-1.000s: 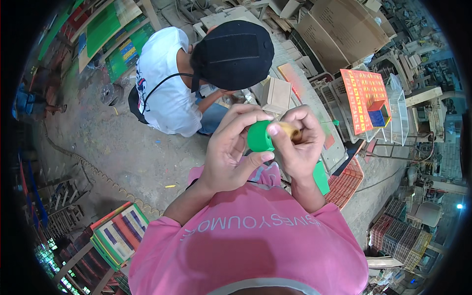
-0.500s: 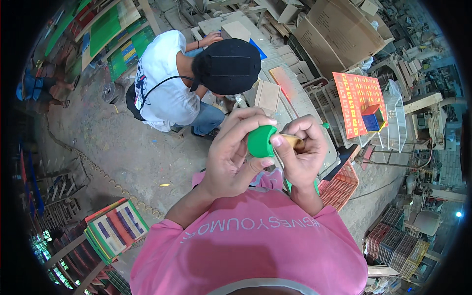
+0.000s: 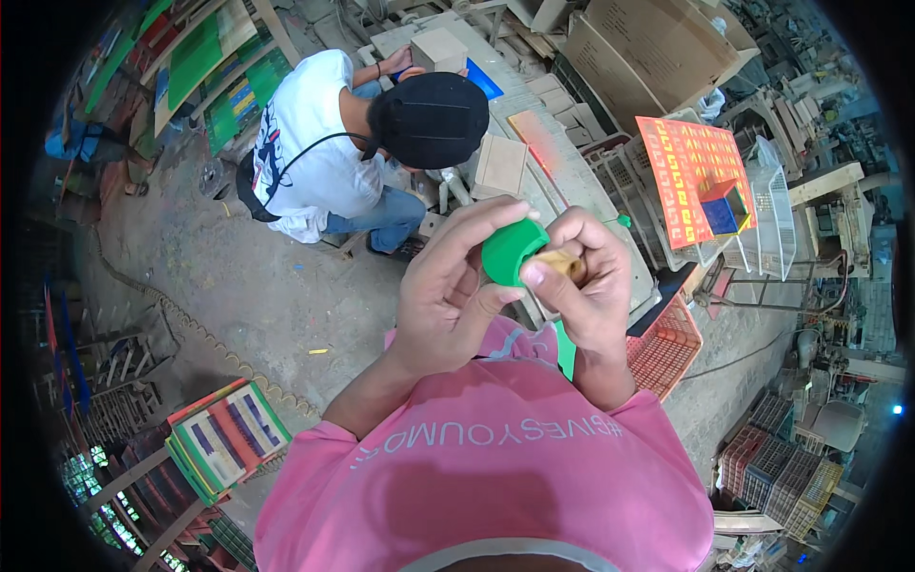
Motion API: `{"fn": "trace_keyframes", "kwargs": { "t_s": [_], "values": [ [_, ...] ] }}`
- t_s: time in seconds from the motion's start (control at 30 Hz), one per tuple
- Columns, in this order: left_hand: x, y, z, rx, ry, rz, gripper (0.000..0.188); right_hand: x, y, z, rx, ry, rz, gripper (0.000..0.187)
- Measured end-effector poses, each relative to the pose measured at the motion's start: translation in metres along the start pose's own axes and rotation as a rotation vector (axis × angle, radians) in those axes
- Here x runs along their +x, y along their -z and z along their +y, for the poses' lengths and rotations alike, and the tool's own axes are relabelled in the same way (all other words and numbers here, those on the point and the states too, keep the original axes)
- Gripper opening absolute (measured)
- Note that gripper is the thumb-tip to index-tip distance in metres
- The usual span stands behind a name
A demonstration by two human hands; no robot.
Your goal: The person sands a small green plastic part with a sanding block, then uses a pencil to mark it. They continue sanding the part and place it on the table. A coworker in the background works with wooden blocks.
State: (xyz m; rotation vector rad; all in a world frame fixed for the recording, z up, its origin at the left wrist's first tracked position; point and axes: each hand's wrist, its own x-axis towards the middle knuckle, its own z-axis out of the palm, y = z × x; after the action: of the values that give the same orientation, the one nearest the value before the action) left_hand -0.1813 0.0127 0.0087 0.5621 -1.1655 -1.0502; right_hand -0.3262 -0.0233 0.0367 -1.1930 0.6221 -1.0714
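In front of my chest, my left hand (image 3: 443, 291) grips a green rounded block (image 3: 510, 251) with a notch cut into its right side. Thumb and fingers clasp it from its left, top and bottom edges. My right hand (image 3: 591, 281) pinches a small tan piece (image 3: 559, 261), folded or rolled, which looks like sandpaper, though its kind is not certain. The tan piece is against the green block's notched side. My right fingers partly cover it.
A person in a white shirt and black cap (image 3: 429, 119) sits ahead at a long workbench (image 3: 562, 181) bearing wooden boxes. An orange patterned panel (image 3: 681, 157) with a coloured box stands to the right, above a red plastic crate (image 3: 667, 348). Painted panels (image 3: 229, 443) are stacked at lower left.
The green block has turned a little in my left hand, showing its notch more. My right hand has shifted slightly against it. The seated person's visible hand has moved.
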Motion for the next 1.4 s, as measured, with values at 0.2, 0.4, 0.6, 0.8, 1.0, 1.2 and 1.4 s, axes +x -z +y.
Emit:
{"fn": "trace_keyframes", "kwargs": {
  "t_s": [0.2, 0.4, 0.6, 0.8, 1.0, 1.2, 1.4],
  "values": [
    [-0.004, -0.013, -0.006, -0.055, 0.000, 0.009, 0.051, -0.017, 0.003, 0.003, 0.013, 0.098, 0.070, 0.018],
    [-0.009, -0.022, -0.012, -0.092, 0.003, 0.023, 0.052, -0.020, 0.020, -0.008, 0.079, -0.045, -0.092, 0.016],
    [-0.011, -0.025, -0.016, -0.084, -0.009, -0.011, 0.052, -0.028, 0.024, -0.008, 0.185, -0.047, -0.069, 0.016],
    [-0.013, -0.030, -0.015, -0.093, 0.012, 0.006, 0.052, -0.026, 0.029, -0.011, 0.152, -0.066, -0.114, 0.015],
    [-0.014, -0.032, -0.018, -0.106, 0.011, 0.001, 0.053, -0.023, 0.031, -0.018, 0.108, -0.076, -0.139, 0.016],
    [-0.013, -0.033, -0.016, -0.080, -0.004, -0.006, 0.052, -0.029, 0.033, -0.015, 0.153, -0.129, -0.119, 0.016],
    [-0.014, -0.033, -0.015, -0.069, -0.004, -0.010, 0.052, -0.030, 0.030, -0.013, -0.042, 0.073, -0.054, 0.017]
  ]
}}
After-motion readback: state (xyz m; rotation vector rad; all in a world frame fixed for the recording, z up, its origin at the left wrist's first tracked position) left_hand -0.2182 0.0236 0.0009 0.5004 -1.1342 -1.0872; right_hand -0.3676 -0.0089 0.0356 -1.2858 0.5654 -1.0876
